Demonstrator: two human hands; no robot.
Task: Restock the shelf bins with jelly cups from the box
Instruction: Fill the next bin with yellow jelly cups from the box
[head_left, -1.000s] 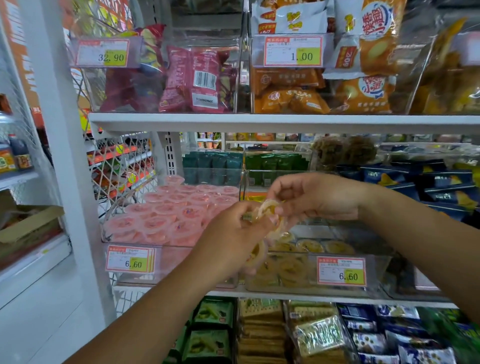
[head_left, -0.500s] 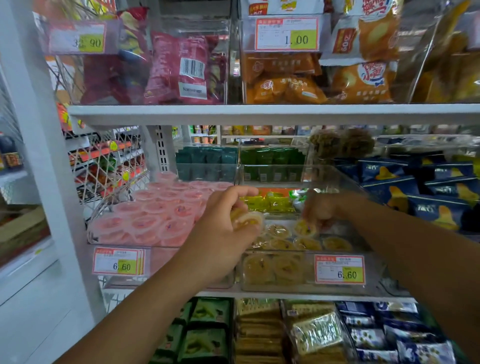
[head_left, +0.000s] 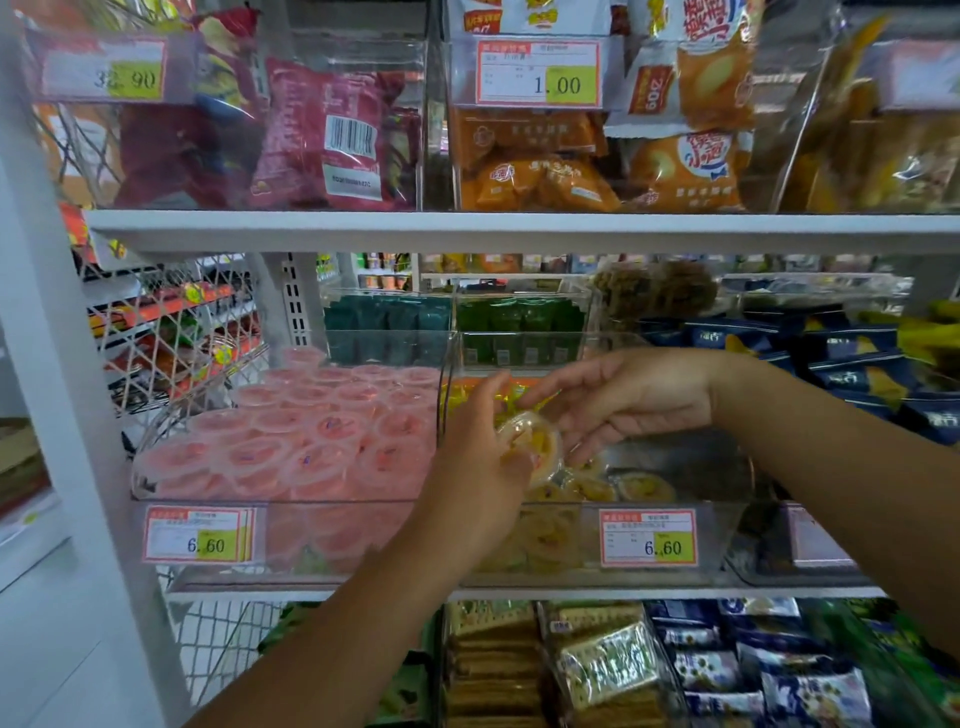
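1. Left hand (head_left: 483, 457) has its fingers curled round one yellow jelly cup (head_left: 530, 447), held over the front of the yellow bin (head_left: 675, 503) on the middle shelf, above the rim and not yet set down.
2. Right hand (head_left: 634, 400) is spread and relaxed, fingertips (head_left: 540, 400) right at the cup. I cannot tell if they touch it.
3. Handling, my judgement: the cup is light, thin-walled plastic with a film lid. The sides would flex under a squeeze and the film is likely slick. Take it by the rim or round the side wall with low force, no thumb on the lid.
4. The bin floor already has loose yellow cups (head_left: 639, 488) lying flat near the front, with bare space further right and back — that looks like the easy drop zone.
5. Surroundings: pink jelly cups (head_left: 311, 441) fill the bin just to the left, and a clear divider (head_left: 447, 405) stands between the two bins, close to the left hand's knuckles. Green packets (head_left: 519, 332) sit behind.
6. Obstacles: the upper shelf (head_left: 519, 228) limits headroom, the divider is hard to see, and the price tag (head_left: 648, 538) hangs on the front wall — come in over the rim, not through it.
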